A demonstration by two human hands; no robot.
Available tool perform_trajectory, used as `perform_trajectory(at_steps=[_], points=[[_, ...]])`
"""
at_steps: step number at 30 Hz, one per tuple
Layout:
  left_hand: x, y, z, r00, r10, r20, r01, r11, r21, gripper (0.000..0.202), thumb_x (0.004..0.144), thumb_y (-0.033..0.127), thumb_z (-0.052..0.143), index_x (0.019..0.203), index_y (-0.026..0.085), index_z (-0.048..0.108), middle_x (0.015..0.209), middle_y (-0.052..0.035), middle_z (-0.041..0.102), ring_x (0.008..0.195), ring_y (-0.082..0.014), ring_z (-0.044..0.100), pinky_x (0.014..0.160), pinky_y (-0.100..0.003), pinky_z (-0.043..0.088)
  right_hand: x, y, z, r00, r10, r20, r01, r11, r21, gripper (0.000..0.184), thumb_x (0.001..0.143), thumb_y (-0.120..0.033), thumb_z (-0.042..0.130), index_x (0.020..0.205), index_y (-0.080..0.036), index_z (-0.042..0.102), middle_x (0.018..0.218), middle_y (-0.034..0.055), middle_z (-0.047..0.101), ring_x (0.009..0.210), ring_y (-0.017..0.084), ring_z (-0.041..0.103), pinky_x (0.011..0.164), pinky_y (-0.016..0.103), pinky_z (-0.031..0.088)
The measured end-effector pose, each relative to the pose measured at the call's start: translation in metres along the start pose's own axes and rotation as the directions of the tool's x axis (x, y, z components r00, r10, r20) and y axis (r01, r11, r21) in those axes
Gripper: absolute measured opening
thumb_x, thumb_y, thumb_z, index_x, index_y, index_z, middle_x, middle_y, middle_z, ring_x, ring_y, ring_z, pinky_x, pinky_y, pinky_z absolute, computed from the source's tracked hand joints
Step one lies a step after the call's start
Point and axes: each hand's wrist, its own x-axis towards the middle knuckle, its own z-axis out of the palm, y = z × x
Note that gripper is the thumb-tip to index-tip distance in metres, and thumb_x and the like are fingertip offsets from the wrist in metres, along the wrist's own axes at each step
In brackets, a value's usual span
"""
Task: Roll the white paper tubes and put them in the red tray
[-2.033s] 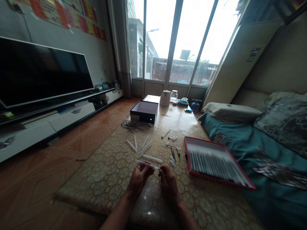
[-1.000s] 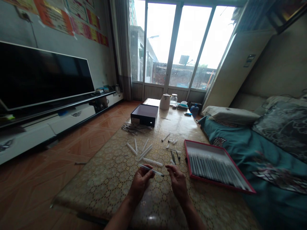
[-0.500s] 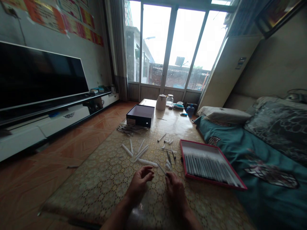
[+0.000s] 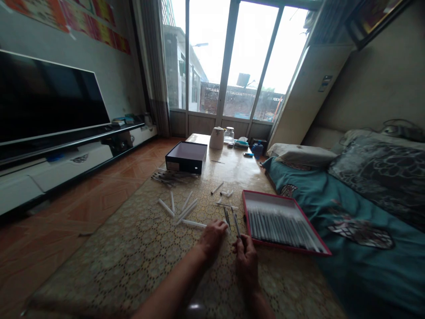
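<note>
The right hand [image 4: 246, 261] pinches a slim dark pen refill [image 4: 236, 223] between thumb and fingers, its tip pointing forward. The left hand [image 4: 212, 237] lies palm down on the patterned table mat [image 4: 133, 261], its fingers curled; whether they hold anything is hidden. Just ahead of the hands lie two more dark refills [image 4: 226, 217]. White plastic pen barrels [image 4: 184, 212] are scattered ahead and to the left, and a red-rimmed tray [image 4: 282, 246] of packed pens sits to the right.
</note>
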Motion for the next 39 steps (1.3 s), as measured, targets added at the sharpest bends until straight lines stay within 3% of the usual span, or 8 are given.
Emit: perform_trajectory(at_steps=[7, 12, 15, 20, 24, 27, 32, 39], points=[[-0.006, -0.003, 0.000, 0.999, 0.029, -0.022, -0.027, 0.993, 0.112, 0.016, 0.076, 0.009, 0.050, 0.081, 0.020, 0.061, 0.090, -0.0087, 0.060, 0.093, -0.0233, 0.051, 0.084, -0.035, 0.036, 0.000, 0.000, 0.000, 0.999, -0.035, 0.005, 0.035, 0.999, -0.025, 0.026, 0.085, -0.040, 0.043, 0.090, -0.018, 0.056, 0.070, 0.0023, 0.061, 0.057, 0.015, 0.058, 0.055, 0.024, 0.046], [-0.044, -0.008, -0.019, 0.964, -0.073, -0.254, 0.006, 0.967, -0.256, 0.013, 0.078, 0.018, 0.053, 0.086, 0.021, 0.063, 0.073, -0.0049, 0.062, 0.067, -0.0181, 0.054, 0.065, -0.028, 0.040, -0.002, -0.003, 0.000, 0.993, -0.101, 0.067, 0.107, 0.990, -0.094, 0.028, 0.086, -0.038, 0.041, 0.095, -0.017, 0.057, 0.072, 0.0034, 0.063, 0.060, 0.016, 0.058, 0.057, 0.025, 0.046], [-0.069, -0.013, -0.037, 0.931, -0.265, -0.251, 0.085, 0.826, -0.557, 0.016, 0.072, 0.028, 0.063, 0.085, 0.018, 0.067, 0.068, -0.0036, 0.064, 0.060, -0.0158, 0.054, 0.057, -0.025, 0.039, -0.004, -0.007, 0.002, 0.980, -0.166, 0.112, 0.182, 0.971, -0.152, 0.030, 0.087, -0.037, 0.042, 0.103, -0.017, 0.058, 0.087, 0.0074, 0.066, 0.076, 0.020, 0.062, 0.067, 0.028, 0.048], [-0.089, -0.028, -0.059, 0.832, -0.542, -0.122, 0.179, 0.469, -0.865, 0.025, 0.059, 0.030, 0.076, 0.078, 0.015, 0.069, 0.057, 0.0023, 0.057, 0.048, -0.0075, 0.044, 0.047, -0.019, 0.032, -0.008, -0.010, 0.003, 0.927, -0.264, 0.266, 0.317, 0.931, -0.182, 0.025, 0.088, -0.033, 0.043, 0.099, -0.021, 0.063, 0.093, 0.0075, 0.066, 0.086, 0.021, 0.062, 0.075, 0.029, 0.047], [-0.088, -0.033, -0.057, 0.800, -0.599, -0.034, 0.152, 0.257, -0.954, 0.028, 0.055, 0.024, 0.079, 0.079, 0.014, 0.068, 0.054, 0.0063, 0.050, 0.043, -0.0026, 0.039, 0.043, -0.015, 0.029, -0.009, -0.015, 0.001, 0.869, -0.321, 0.377, 0.432, 0.864, -0.260, 0.024, 0.089, -0.032, 0.043, 0.098, -0.024, 0.064, 0.088, 0.0067, 0.065, 0.080, 0.020, 0.061, 0.068, 0.028, 0.045], [-0.086, -0.031, -0.049, 0.788, -0.615, 0.010, 0.142, 0.167, -0.976, 0.029, 0.056, 0.024, 0.079, 0.080, 0.015, 0.065, 0.060, 0.0040, 0.056, 0.047, -0.0036, 0.047, 0.048, -0.015, 0.036, -0.009, -0.024, 0.000, 0.839, -0.344, 0.422, 0.502, 0.788, -0.355, 0.023, 0.089, -0.032, 0.044, 0.097, -0.026, 0.064, 0.082, 0.0054, 0.063, 0.077, 0.019, 0.058, 0.067, 0.028, 0.043], [-0.088, -0.027, -0.041, 0.784, -0.619, 0.030, 0.146, 0.138, -0.980, 0.027, 0.063, 0.029, 0.074, 0.081, 0.016, 0.058, 0.061, 0.0014, 0.060, 0.049, -0.0057, 0.052, 0.049, -0.016, 0.039, -0.006, -0.040, 0.001, 0.779, -0.392, 0.488, 0.608, 0.660, -0.440, 0.021, 0.090, -0.028, 0.043, 0.098, -0.027, 0.062, 0.078, 0.0027, 0.060, 0.075, 0.018, 0.055, 0.071, 0.029, 0.037], [-0.087, -0.026, -0.040, 0.803, -0.596, 0.018, 0.168, 0.198, -0.966, 0.028, 0.063, 0.028, 0.074, 0.081, 0.014, 0.058, 0.061, 0.0012, 0.061, 0.049, -0.0050, 0.050, 0.050, -0.015, 0.039, -0.006, -0.046, 0.007, 0.774, -0.368, 0.515, 0.610, 0.650, -0.453, 0.017, 0.091, -0.026, 0.043, 0.097, -0.026, 0.059, 0.079, 0.0011, 0.058, 0.075, 0.018, 0.053, 0.071, 0.029, 0.033]])
